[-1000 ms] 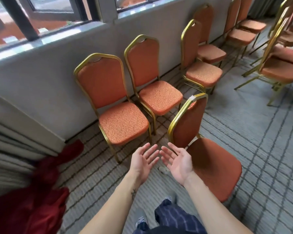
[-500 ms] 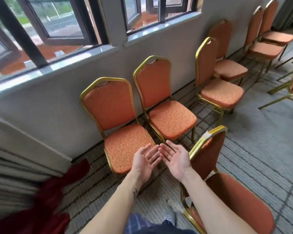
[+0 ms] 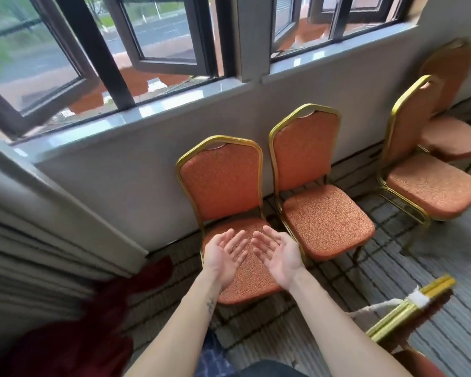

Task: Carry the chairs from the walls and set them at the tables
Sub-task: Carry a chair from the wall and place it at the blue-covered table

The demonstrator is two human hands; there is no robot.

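Head view: at lower centre, the left hand (image 3: pixel 225 255) and right hand (image 3: pixel 279 255) are hovering palms up, fingers spread, holding nothing. The nearest orange chair (image 3: pixel 220 183) is standing against the wall (image 3: pixel 120 170). Pick-up is likely beginning; gripping its frame comes next.

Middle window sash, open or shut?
Open: the sash sits swung out, its bottom rail skewed against the sill.
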